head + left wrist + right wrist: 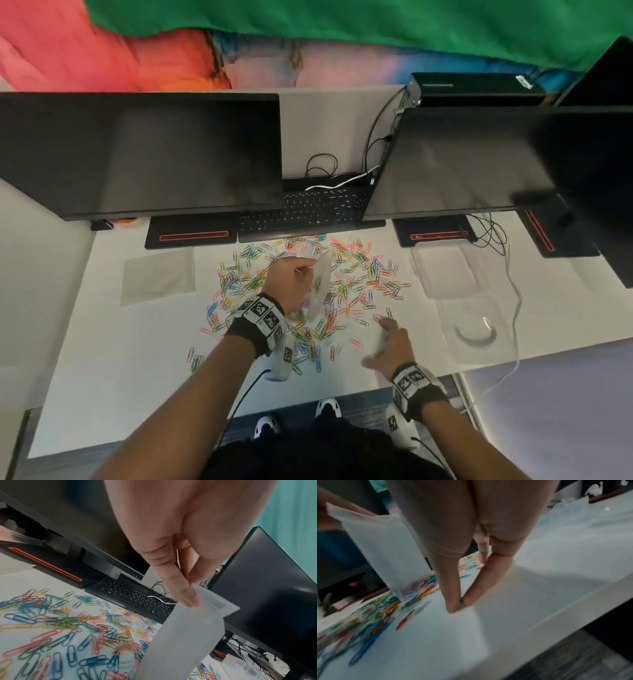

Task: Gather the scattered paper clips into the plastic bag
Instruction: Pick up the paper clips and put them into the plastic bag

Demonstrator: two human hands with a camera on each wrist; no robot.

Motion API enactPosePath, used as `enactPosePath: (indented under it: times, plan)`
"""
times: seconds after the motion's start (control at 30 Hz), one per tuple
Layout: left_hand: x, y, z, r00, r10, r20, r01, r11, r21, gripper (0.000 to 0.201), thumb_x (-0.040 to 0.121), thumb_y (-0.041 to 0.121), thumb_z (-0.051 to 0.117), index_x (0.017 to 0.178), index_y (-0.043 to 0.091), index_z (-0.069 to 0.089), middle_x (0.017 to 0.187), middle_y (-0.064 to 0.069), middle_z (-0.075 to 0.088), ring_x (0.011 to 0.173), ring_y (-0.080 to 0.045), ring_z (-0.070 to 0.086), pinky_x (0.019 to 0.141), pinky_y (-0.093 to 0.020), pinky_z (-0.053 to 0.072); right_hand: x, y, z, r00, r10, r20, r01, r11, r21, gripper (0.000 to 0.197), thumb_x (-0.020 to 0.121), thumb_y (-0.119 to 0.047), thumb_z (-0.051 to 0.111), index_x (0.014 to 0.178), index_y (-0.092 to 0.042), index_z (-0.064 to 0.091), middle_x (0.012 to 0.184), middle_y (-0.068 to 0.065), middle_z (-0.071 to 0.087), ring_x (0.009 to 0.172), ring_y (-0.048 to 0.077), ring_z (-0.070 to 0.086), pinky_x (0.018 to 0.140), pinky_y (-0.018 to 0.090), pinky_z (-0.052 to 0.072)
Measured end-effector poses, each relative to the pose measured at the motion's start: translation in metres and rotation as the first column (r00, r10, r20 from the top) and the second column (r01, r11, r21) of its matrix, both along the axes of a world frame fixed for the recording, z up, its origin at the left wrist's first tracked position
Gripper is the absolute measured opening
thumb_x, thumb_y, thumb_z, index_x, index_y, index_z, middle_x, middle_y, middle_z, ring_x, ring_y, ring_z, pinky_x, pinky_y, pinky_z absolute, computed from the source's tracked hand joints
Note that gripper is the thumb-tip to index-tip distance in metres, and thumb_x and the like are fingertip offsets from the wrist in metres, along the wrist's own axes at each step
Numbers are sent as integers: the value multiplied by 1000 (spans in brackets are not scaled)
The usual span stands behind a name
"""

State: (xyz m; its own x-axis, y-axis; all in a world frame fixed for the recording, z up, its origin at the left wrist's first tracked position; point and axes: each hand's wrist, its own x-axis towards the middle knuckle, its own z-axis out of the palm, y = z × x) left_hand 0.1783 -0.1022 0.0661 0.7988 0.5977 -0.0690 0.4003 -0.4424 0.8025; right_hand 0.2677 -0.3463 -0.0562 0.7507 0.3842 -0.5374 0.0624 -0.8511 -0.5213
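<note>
Several coloured paper clips [346,274] [68,628] [368,608] lie scattered over the middle of the white table [120,342]. My left hand [291,277] [192,596] pinches the top edge of a clear plastic bag [320,284] [185,635] [388,547], which hangs over the pile with a few clips in its bottom. My right hand [388,339] [458,603] is low at the pile's right edge. Its thumb and forefinger are pressed together on the tabletop, with what looks like a single clip between them. That view is blurred.
Two dark monitors [137,154] [462,161] and a keyboard [301,209] stand behind the pile. A flat clear bag [157,274] lies at the left; clear plastic containers [445,270] and a white cable [513,308] lie at the right. The table's front edge [342,397] is close to my right wrist.
</note>
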Motion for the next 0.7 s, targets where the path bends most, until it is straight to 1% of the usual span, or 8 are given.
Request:
enactPosePath:
  times: [0.1,0.17,0.27,0.37,0.43,0.57,0.63,0.7]
  plan:
    - [-5,5,-5,1000,12,-28,-12,1000,-3,27,93,9,55,114,11,73,106,-5,75,83,-11,64,86,-27,55,10,19,-4,993,-94,68,83,985,148,84,54,-17,92,124,-23,46,115,8,46,76,21,65,80,32,57]
    - [-7,8,-8,999,17,-51,-17,1000,-7,27,93,10,55,114,12,73,104,-4,75,80,-10,64,79,-22,55,19,32,-1,986,-123,111,103,980,172,82,56,-16,91,126,-20,47,118,10,43,69,19,63,76,28,56]
    - [-9,10,-9,997,15,-70,-14,1000,12,27,93,11,56,114,13,73,104,-4,75,77,-9,62,66,-1,42,34,50,-2,980,-41,195,23,995,93,89,59,-22,90,136,-19,45,131,13,35,91,25,61,90,35,53]
    - [-10,10,-7,997,27,-68,-25,999,29,27,93,11,56,114,12,73,103,-3,75,76,-7,59,62,4,36,39,63,-8,925,213,315,-204,977,-63,73,73,-34,79,138,-23,48,141,14,35,120,31,50,102,37,45]
    - [-11,10,-6,998,27,-65,-25,999,33,27,93,11,56,114,13,73,103,-3,75,73,-3,58,63,4,37,35,68,-5,842,373,390,-331,928,-173,52,85,-32,66,135,-23,52,140,14,41,122,32,46,102,39,43]
    - [-13,9,-6,998,23,-61,-21,999,36,28,93,10,56,116,12,72,105,-5,75,71,2,55,65,-1,39,29,73,1,790,426,440,-388,904,-179,29,94,-10,52,119,-15,67,124,11,57,107,30,56,92,35,51]
    - [-14,8,-5,998,21,-62,-20,999,26,28,93,11,56,116,12,72,104,-4,75,71,5,55,69,-6,45,32,73,3,795,423,435,-392,905,-165,27,93,-8,53,112,-13,70,112,10,61,99,28,61,88,33,52]
    - [-13,6,-3,998,17,-59,-16,1000,9,28,92,10,56,114,13,73,104,-4,75,75,-3,59,78,-21,55,38,72,7,853,364,374,-336,931,-140,22,91,-11,57,106,-11,73,105,10,65,93,27,63,87,32,53]
